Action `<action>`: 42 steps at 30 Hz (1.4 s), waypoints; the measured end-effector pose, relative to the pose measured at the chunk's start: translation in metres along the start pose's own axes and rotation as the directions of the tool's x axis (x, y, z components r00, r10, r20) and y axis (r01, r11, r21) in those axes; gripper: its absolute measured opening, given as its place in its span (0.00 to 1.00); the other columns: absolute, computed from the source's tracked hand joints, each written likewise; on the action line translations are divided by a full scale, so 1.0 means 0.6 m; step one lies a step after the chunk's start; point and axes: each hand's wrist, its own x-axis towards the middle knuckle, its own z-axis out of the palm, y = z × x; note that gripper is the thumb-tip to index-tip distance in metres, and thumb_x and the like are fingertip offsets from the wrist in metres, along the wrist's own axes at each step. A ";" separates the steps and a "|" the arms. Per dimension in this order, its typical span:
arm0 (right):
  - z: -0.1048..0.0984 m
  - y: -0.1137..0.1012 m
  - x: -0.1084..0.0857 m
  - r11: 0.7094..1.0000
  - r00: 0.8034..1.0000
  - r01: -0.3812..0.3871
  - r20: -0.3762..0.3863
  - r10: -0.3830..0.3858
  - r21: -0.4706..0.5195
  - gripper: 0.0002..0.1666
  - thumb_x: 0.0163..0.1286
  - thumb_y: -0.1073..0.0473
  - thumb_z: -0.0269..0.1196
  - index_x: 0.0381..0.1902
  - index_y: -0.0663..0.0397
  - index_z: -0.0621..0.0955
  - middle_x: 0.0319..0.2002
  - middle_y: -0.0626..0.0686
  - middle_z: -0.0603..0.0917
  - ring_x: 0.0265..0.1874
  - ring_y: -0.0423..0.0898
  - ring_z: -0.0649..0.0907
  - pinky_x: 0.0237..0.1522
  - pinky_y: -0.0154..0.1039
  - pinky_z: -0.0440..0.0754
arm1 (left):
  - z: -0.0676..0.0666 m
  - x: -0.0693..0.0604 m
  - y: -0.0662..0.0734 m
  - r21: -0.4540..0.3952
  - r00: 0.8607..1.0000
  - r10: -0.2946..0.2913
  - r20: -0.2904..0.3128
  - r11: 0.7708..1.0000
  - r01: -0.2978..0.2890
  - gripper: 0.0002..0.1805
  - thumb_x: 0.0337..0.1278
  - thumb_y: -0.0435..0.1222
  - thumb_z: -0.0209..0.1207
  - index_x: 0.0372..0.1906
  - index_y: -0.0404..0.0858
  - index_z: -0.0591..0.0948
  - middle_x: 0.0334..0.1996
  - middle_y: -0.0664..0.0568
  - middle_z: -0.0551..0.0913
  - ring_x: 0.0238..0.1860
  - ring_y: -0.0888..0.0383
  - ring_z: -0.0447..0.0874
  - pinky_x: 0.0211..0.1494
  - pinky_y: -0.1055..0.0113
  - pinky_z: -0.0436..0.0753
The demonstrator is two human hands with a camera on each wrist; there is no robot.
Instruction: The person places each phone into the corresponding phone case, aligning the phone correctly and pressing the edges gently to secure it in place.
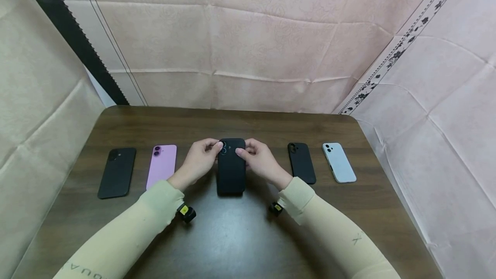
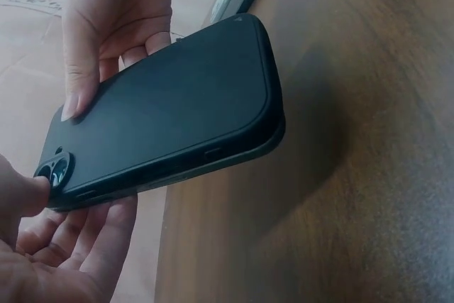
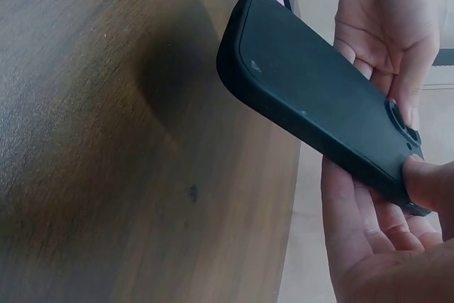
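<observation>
Both hands hold a black phone in a black case [image 1: 231, 171] above the middle of the table, camera end away from the body. My left hand [image 1: 200, 158] grips its left edge, thumb beside the camera ring; my right hand [image 1: 265, 161] grips the right edge, thumb on the back. In the left wrist view the phone and case [image 2: 177, 97] show a slim gap along the side near the lower end, and the left thumb touches the camera ring. The right wrist view shows the case's back [image 3: 312, 83] with small light marks, the right fingers curled beneath.
On the brown table [image 1: 228, 244], a black phone [image 1: 117, 173] and a purple phone [image 1: 162, 165] lie to the left. A black case or phone [image 1: 302, 163] and a light blue one [image 1: 339, 162] lie to the right. Pale cloth [image 1: 232, 55] hangs behind the table.
</observation>
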 end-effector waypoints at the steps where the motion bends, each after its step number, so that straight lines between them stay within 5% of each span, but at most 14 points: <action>1: 0.001 0.001 0.000 1.000 1.000 0.001 0.001 -0.001 -0.001 0.15 0.71 0.51 0.60 0.49 0.53 0.76 0.37 0.54 0.86 0.32 0.53 0.87 0.37 0.49 0.85 | 0.000 0.000 -0.001 0.015 1.000 -0.001 -0.003 1.000 0.001 0.17 0.71 0.43 0.53 0.53 0.36 0.80 0.40 0.44 0.82 0.34 0.51 0.82 0.44 0.50 0.83; 7: 0.004 0.003 0.000 1.000 1.000 0.014 0.006 -0.014 -0.019 0.14 0.71 0.51 0.60 0.47 0.52 0.76 0.35 0.53 0.87 0.31 0.52 0.87 0.35 0.47 0.86 | 0.002 -0.003 -0.003 0.063 1.000 -0.006 -0.015 0.998 0.007 0.17 0.72 0.42 0.52 0.55 0.35 0.79 0.39 0.44 0.82 0.34 0.50 0.82 0.40 0.57 0.84; 16: 0.001 0.005 -0.001 1.000 1.000 -0.001 -0.005 0.001 -0.005 0.16 0.71 0.51 0.60 0.49 0.54 0.76 0.37 0.54 0.87 0.33 0.51 0.87 0.36 0.45 0.86 | 0.005 -0.005 -0.002 -0.032 1.000 0.006 0.005 0.999 -0.006 0.15 0.70 0.42 0.54 0.50 0.35 0.81 0.38 0.44 0.82 0.34 0.50 0.81 0.45 0.48 0.83; 26: -0.006 0.002 0.001 0.998 1.000 0.009 0.020 -0.010 0.068 0.16 0.71 0.51 0.60 0.50 0.54 0.76 0.39 0.55 0.86 0.35 0.55 0.86 0.40 0.51 0.85 | -0.002 -0.001 -0.003 -0.140 0.996 -0.038 0.076 0.989 0.048 0.19 0.70 0.48 0.53 0.52 0.37 0.78 0.43 0.44 0.83 0.43 0.50 0.80 0.52 0.55 0.81; 34: -0.006 -0.004 0.003 0.988 0.997 0.032 -0.076 -0.021 0.152 0.17 0.70 0.49 0.61 0.50 0.52 0.77 0.39 0.56 0.86 0.37 0.59 0.86 0.41 0.48 0.85 | -0.005 -0.001 0.000 -0.068 0.978 -0.079 0.195 0.993 0.094 0.20 0.69 0.49 0.54 0.52 0.37 0.78 0.44 0.45 0.84 0.44 0.52 0.83 0.51 0.55 0.82; 42: -0.003 -0.013 0.005 0.980 0.996 0.043 -0.079 -0.028 0.196 0.14 0.72 0.54 0.60 0.51 0.52 0.76 0.40 0.57 0.85 0.36 0.54 0.86 0.40 0.47 0.85 | -0.002 -0.005 0.007 -0.059 0.986 -0.045 0.161 0.997 0.055 0.16 0.68 0.45 0.56 0.46 0.36 0.80 0.40 0.47 0.86 0.40 0.53 0.82 0.48 0.60 0.81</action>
